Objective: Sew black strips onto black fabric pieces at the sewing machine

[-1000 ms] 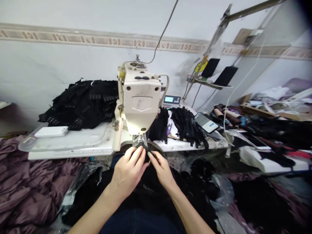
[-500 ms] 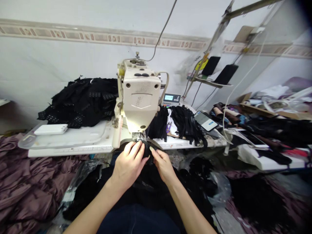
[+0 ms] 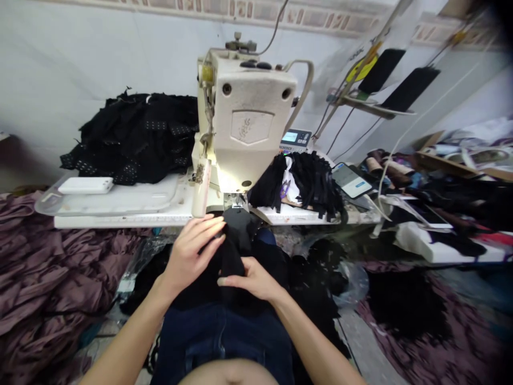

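A piece of black fabric [image 3: 237, 230] runs from under the needle area of the sewing machine [image 3: 250, 125] down toward my lap. My right hand [image 3: 256, 279] pinches its near part between thumb and fingers. Higher up and to the left, my left hand [image 3: 196, 250] has its fingers stretched out together along the fabric's left edge, touching it. The machine's lamp lights the presser foot [image 3: 237, 200] just beyond the cloth. More black cloth lies over my lap, and its folds blend together.
Left of the machine, a heap of black pieces [image 3: 136, 136] and a white box-shaped device [image 3: 86, 185] rest on a clear plastic tray [image 3: 48, 202]. To the right are black strips [image 3: 316, 184], purple snips [image 3: 285, 188] and a phone [image 3: 351, 181]. Mauve fabric [image 3: 52, 289] fills the lower left.
My view has tilted down and closer. My right hand has come back toward my body with the fabric, while my left hand has slid left from the presser foot, its fingers straighter.
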A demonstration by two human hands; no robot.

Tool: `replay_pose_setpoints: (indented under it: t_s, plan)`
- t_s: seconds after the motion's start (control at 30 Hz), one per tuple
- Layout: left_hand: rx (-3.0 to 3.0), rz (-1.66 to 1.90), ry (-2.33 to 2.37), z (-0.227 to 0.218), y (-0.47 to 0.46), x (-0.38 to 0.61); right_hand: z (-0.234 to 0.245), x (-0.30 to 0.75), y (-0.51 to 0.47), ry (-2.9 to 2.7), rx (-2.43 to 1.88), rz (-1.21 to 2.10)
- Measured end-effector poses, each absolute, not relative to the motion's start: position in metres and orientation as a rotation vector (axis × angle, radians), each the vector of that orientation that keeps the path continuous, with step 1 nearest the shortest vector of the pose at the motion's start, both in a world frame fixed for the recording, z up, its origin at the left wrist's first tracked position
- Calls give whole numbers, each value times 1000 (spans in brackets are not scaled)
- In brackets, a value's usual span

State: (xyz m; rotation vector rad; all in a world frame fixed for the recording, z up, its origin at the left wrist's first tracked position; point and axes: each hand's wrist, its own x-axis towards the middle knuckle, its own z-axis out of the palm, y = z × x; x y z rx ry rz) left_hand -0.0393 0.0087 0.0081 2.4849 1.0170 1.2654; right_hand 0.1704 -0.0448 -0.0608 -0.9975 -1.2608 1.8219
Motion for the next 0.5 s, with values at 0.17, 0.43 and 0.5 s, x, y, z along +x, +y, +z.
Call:
replay_pose_setpoints:
  t_s: [0.17,0.43,0.5]
  plan:
    - [2159,1290,1276,-25,-1,-59,-44,227,-57,-1292,-1161,1721]
    - [2160,619,860,-85,-46,-16,-5,321,-82,-1457,-1554,1487]
    - [2182,485,741,-91,-60,-7,-3,357,-88,-1496,-1721,1460]
